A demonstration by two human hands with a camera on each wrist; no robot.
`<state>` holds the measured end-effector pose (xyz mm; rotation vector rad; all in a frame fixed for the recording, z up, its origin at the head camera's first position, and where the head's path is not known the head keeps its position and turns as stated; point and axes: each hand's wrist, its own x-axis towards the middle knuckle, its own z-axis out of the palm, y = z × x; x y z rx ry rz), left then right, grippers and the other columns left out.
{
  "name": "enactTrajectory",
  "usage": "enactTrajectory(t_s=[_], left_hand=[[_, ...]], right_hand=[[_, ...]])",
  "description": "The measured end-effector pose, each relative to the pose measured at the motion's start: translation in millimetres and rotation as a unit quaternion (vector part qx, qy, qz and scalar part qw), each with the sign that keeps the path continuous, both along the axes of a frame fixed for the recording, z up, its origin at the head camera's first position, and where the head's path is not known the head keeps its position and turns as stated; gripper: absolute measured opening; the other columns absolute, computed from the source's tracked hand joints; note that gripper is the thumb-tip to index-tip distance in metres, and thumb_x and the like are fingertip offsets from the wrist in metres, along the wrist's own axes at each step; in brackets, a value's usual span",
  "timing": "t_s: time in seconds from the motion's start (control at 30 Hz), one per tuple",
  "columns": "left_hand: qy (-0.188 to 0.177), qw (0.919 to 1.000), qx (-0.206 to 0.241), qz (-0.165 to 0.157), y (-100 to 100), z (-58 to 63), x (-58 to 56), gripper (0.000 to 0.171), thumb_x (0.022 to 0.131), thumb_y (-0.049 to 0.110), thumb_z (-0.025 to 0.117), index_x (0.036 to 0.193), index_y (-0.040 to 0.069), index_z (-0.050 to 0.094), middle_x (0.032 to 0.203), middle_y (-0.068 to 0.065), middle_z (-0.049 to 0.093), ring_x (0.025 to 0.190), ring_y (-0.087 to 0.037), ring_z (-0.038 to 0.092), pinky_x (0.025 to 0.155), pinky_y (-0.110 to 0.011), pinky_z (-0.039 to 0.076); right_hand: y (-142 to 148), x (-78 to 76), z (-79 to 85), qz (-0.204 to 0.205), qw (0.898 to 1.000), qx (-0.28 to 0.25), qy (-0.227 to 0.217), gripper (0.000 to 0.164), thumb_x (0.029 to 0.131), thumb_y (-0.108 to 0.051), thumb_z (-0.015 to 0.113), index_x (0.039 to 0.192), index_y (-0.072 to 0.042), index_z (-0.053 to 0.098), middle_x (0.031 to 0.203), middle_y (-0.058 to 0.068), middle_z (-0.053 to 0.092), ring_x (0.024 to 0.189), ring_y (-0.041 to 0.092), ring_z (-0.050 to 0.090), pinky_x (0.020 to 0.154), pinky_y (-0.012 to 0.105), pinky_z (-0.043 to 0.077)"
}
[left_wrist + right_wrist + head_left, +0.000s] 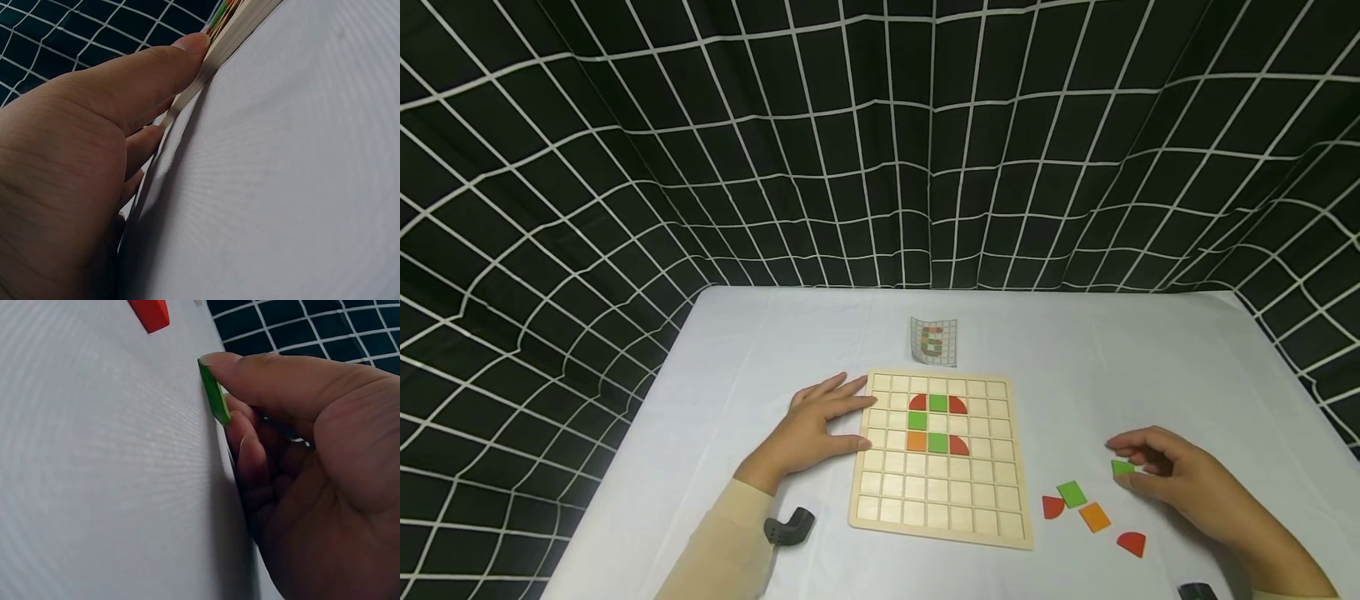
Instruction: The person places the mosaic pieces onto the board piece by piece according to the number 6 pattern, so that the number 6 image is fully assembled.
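Note:
A square wooden grid board point(940, 500) lies on the white table, with several red, green and orange tiles set in its upper left cells. Along the board's left edge rests my left hand point(816, 429), fingers spread and thumb tip on the rim. In the left wrist view the thumb point(156, 69) touches the top of that edge. Right of the board, my right hand point(1180, 475) pinches a green tile point(214, 394) between thumb and fingers, low over the table. The head view shows only part of this tile, the hand covering the rest.
Between board and right hand lie a red quarter-round tile point(1053, 507), a green square tile point(1072, 493), an orange square tile point(1095, 517) and another red quarter-round point(1132, 544). A curled pattern card point(934, 342) lies behind the board. Black gridded curtains point(850, 150) surround the table.

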<state>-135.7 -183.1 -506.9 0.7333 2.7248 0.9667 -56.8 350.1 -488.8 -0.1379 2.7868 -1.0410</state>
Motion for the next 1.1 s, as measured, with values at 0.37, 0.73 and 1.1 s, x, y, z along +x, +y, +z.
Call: enactTrajectory(t_s=[0.37, 0.73, 1.1], left_hand=[[0.002, 1.0, 0.002, 0.0, -1.8, 1.3, 0.5, 0.068, 0.092, 0.051, 0.086, 0.154, 0.029, 0.066, 0.171, 0.01, 0.039, 0.163, -0.021, 0.022, 0.126, -0.055, 0.011], [0.004, 1.0, 0.006, -0.001, -2.3, 0.4, 0.7, 0.068, 0.092, 0.051, 0.087, 0.154, 0.029, 0.066, 0.171, 0.009, 0.04, 0.163, -0.022, 0.022, 0.126, -0.055, 0.011], [0.004, 0.9999, 0.011, -0.001, -1.6, 0.4, -0.1, 0.068, 0.092, 0.051, 0.087, 0.153, 0.029, 0.067, 0.171, 0.009, 0.041, 0.162, -0.022, 0.023, 0.126, -0.055, 0.012]], right_hand=[[5.6, -2.6, 0.3, -0.025, 0.999, 0.043, 0.02, 0.028, 0.09, -0.015, 0.092, 0.113, -0.007, 0.078, 0.11, 0.004, 0.066, 0.09, 0.013, 0.052, 0.073, 0.02, 0.047], [2.3, -2.6, 3.2, -0.049, 0.998, 0.041, 0.004, 0.024, 0.097, -0.013, 0.085, 0.116, -0.004, 0.074, 0.095, 0.002, 0.062, 0.085, 0.016, 0.052, 0.068, 0.025, 0.046], [2.8, 2.9, -0.3, -0.061, 0.995, 0.018, 0.076, 0.021, 0.097, -0.01, 0.084, 0.116, -0.007, 0.077, 0.1, 0.004, 0.071, 0.079, 0.01, 0.057, 0.065, 0.019, 0.046]])
